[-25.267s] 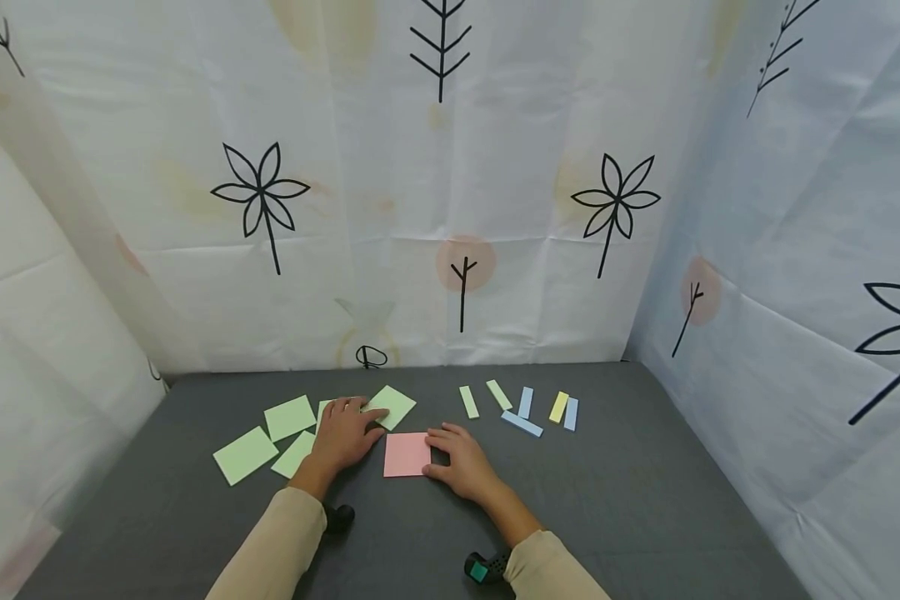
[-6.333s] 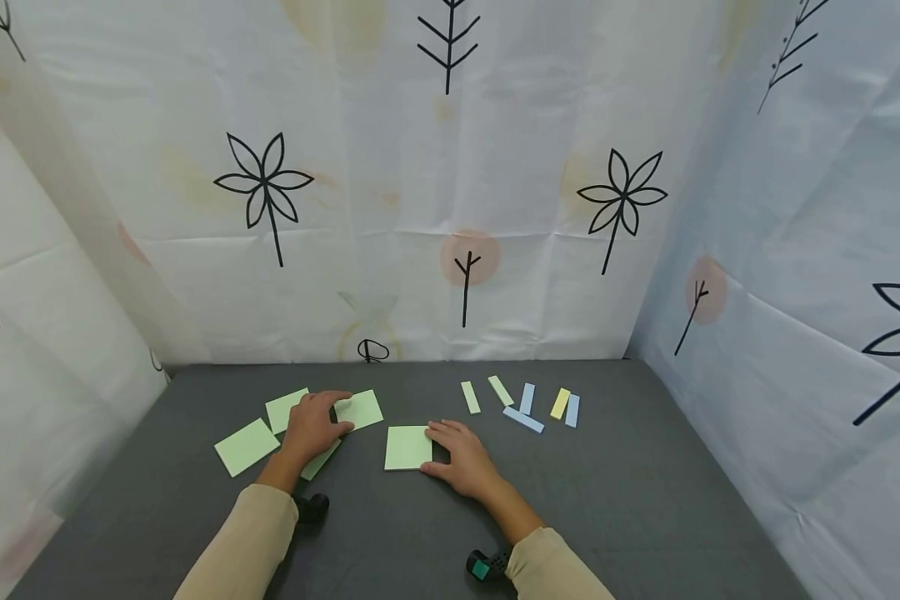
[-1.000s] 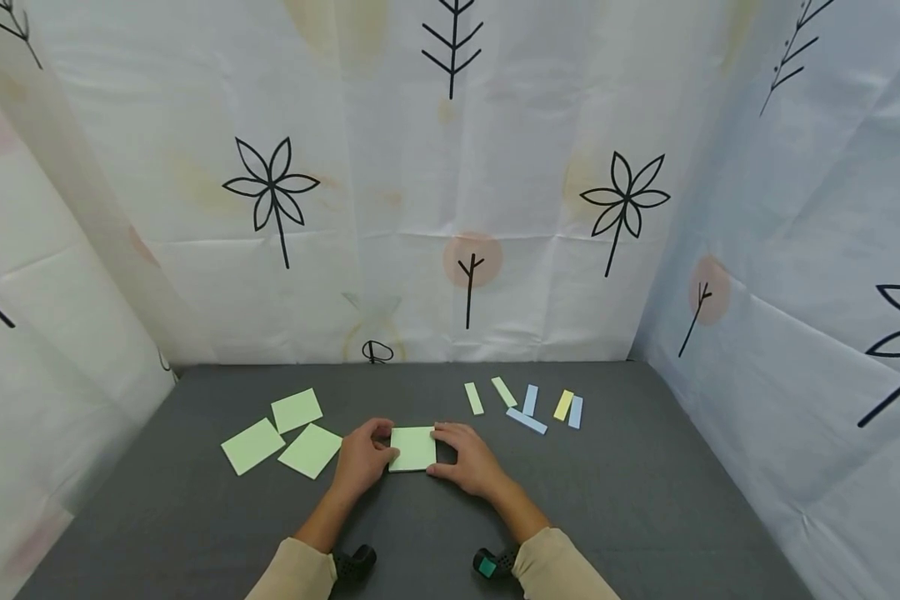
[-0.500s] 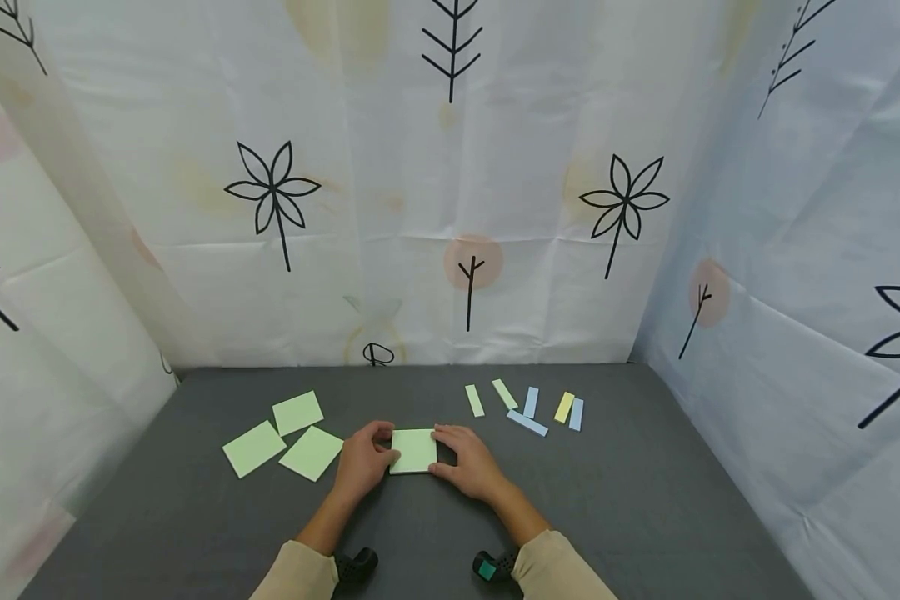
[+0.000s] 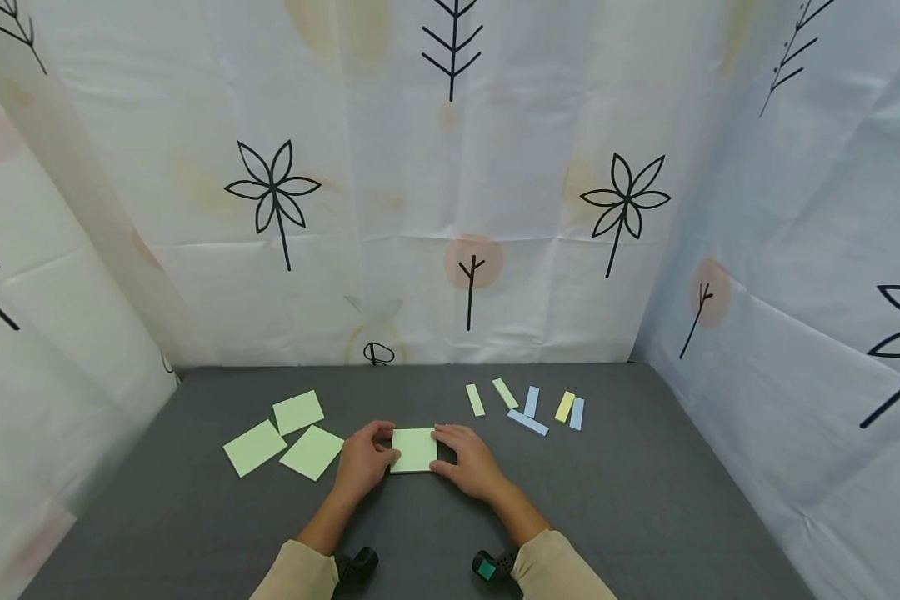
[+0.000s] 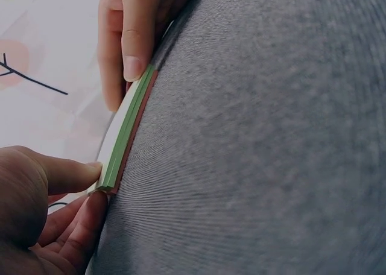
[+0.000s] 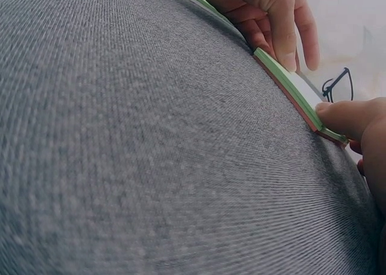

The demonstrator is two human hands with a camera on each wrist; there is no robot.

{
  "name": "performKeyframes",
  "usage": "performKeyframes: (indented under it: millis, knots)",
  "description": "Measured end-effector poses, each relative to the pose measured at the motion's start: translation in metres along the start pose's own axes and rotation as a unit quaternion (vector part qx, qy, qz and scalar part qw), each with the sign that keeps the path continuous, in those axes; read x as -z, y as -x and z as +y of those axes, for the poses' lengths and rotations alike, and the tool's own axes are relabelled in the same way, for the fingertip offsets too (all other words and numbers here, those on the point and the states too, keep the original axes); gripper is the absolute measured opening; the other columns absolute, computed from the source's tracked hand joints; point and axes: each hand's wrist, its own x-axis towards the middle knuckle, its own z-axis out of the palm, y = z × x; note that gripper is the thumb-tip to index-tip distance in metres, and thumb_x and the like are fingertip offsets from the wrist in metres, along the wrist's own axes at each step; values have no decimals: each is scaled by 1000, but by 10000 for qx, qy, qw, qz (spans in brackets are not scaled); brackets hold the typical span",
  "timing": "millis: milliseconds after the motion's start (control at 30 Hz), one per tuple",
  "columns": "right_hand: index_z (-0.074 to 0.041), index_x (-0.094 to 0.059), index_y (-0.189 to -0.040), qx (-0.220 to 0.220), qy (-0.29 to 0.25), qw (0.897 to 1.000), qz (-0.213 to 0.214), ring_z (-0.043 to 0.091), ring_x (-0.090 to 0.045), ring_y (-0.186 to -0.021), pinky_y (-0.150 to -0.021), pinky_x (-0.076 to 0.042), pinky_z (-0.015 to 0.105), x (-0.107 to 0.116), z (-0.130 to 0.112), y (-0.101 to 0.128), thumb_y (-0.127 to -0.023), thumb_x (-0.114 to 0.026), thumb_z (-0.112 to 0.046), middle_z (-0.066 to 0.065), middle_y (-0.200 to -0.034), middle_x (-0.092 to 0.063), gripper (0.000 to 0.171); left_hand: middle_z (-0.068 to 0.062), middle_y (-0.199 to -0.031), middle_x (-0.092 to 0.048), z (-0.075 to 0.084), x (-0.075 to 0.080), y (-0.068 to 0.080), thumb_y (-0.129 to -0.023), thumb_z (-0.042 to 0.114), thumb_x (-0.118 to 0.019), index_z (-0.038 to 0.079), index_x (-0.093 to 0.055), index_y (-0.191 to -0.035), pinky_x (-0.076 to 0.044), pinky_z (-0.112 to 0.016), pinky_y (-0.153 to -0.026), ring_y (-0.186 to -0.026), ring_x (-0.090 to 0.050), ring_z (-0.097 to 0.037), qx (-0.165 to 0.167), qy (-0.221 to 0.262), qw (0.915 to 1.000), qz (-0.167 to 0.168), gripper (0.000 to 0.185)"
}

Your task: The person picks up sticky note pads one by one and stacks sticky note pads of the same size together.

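Note:
A small stack of square sticky note pads (image 5: 414,451) lies on the grey tabletop between both hands. In the left wrist view its layers show: light green pads (image 6: 125,136) on top of a pink pad (image 6: 134,133). My left hand (image 5: 365,457) holds the stack's left side, thumb over the top edge and fingers at the far corner. On the opposite side my right hand (image 5: 467,462) grips the right edge, its thumb (image 7: 338,115) pressing near the top corner. The stack's edges look nearly flush.
Three loose light green sticky note pads (image 5: 311,452) lie to the left on the grey table (image 5: 435,550). Narrow strips in green, blue (image 5: 528,422) and yellow (image 5: 564,407) are scattered at the back right. White patterned cloth (image 5: 390,167) surrounds the table's back and sides.
Light green pads from the left now lie over the pink pad that showed earlier. My left hand has come from the loose pads to the stack; over the last second both hands barely move.

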Motion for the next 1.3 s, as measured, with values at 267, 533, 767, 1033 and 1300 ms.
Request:
performKeyframes:
  millis: [267,533,767,1033,1300]
  knots:
    - [-2,-59,-131,-35,45,10000,-40,32,-46,-129,-104,-36,50,-1,2,0,-91,-69,-24,11,-138,-55,48,-9,-104,-69,-1,9,-5,-78,4,-78,7,-66,-115,-52,-36,-66,-81,-66,-19,-47,5,9997,-249,39]
    - [-2,-59,-131,28,53,10000,-9,32,-45,-129,-104,-36,50,-2,3,1,-90,-70,-23,11,-137,-55,48,-4,-103,-70,-8,28,-4,-81,4,-77,11,-68,-115,-51,-37,-69,-83,-64,-19,-390,26,9992,29,35]
    - [-1,-60,-131,123,133,9998,29,33,-46,-128,-103,-37,50,-2,3,1,-90,-70,-23,12,-137,-56,47,-2,-103,-70,-20,45,2,-80,5,-79,11,-69,-114,-51,-41,-72,-87,-63,-20,-909,-621,9934,308,36]
    - [0,-60,-130,100,74,9999,49,33,-46,-128,-104,-36,50,-1,3,0,-90,-70,-22,13,-136,-56,47,-11,-112,-67,-39,68,6,-75,11,-84,8,-70,-111,-44,-55,-89,-108,-59,-36,-1384,-1752,9740,385,39]
    - [-1,-60,-131,26,123,9999,-24,31,-45,-129,-105,-36,48,-1,4,-1,-89,-71,-23,12,-137,-55,48,-18,-120,-63,-47,89,13,-74,21,-84,8,-71,-110,-42,-63,-85,-111,-56,-42,-1356,-2725,9523,214,41]
